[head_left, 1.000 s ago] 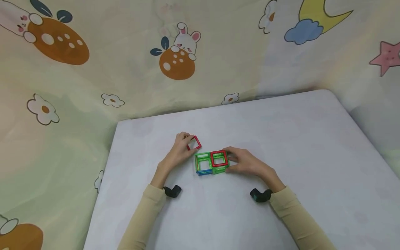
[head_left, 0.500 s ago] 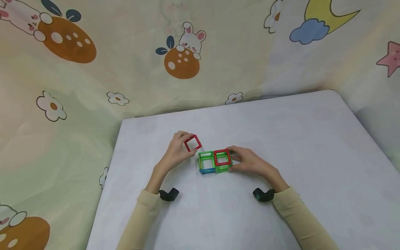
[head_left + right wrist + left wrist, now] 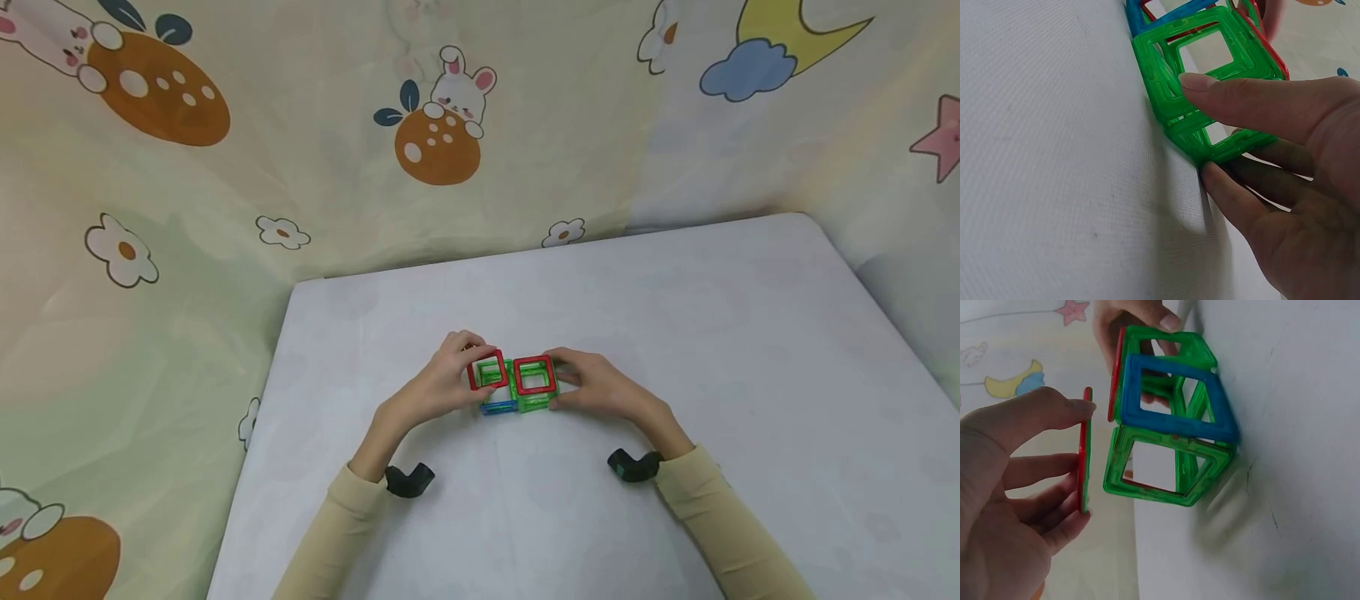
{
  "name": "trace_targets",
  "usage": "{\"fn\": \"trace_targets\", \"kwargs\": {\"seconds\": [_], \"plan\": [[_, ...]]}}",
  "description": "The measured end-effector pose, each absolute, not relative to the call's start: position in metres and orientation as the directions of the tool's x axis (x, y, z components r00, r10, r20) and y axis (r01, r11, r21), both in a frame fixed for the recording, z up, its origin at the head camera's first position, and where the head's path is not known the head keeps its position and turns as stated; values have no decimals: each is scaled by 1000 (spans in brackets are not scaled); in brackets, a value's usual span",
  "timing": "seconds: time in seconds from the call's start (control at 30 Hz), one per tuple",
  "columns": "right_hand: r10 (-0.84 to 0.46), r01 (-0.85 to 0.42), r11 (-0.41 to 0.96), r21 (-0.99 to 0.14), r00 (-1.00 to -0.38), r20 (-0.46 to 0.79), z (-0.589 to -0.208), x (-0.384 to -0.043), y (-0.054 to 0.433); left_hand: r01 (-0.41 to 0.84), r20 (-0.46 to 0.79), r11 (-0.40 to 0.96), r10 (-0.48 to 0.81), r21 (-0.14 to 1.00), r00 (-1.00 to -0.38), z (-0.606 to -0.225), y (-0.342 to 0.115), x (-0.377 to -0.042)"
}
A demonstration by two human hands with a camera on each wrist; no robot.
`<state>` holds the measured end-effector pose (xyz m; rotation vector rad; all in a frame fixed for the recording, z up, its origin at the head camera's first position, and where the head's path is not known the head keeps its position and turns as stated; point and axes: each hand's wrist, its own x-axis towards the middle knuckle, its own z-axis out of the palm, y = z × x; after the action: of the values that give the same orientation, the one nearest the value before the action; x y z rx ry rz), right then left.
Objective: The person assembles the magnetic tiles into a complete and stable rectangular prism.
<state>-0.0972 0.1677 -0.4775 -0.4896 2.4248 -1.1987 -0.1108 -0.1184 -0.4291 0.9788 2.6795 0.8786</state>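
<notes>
My left hand [image 3: 442, 385] pinches a square red magnetic tile [image 3: 1084, 450] between thumb and fingers. In the head view this tile overlaps the left cube of a small frame structure; the left wrist view shows a gap between them. Two open-framed cubes of magnetic tiles stand joined side by side, mostly green, with a blue tile [image 3: 1179, 427] on the near side of the left one. A red tile [image 3: 534, 361] lies on top of the right cube. Gripping that cube's right side is my right hand [image 3: 600, 387], thumb on a green tile [image 3: 1160, 94] in the right wrist view.
The structure stands on a white table [image 3: 675, 317]. Behind it hangs a cloth backdrop [image 3: 315, 108] printed with rabbits, flowers and a moon. A black wrist device [image 3: 408, 481] sits at the left wrist, another black device [image 3: 633, 467] at the right.
The left hand has brought its red tile rightward and slightly toward me, from beside the structure to over the left cube. The right hand keeps its grip, and the view has shifted slightly.
</notes>
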Motion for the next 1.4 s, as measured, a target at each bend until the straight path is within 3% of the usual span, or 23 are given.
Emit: {"fn": "trace_targets", "kwargs": {"seconds": [0.47,0.9,1.17,1.4], "plan": [[-481,-139,538,-832,-860,-168,-479,-98,167,564,-22,596,698,572,-716,-429,-108,-110],[-478,-141,551,-823,-862,-172,-478,-97,167,500,-64,629,657,595,-751,-434,-110,-105],[-476,-151,560,-815,-864,-166,-483,-98,163,373,-73,636,561,675,-824,-455,-121,-96],[-463,-111,521,-846,-870,-171,-485,-98,166,338,-54,600,539,725,-841,-472,-130,-92]]}}
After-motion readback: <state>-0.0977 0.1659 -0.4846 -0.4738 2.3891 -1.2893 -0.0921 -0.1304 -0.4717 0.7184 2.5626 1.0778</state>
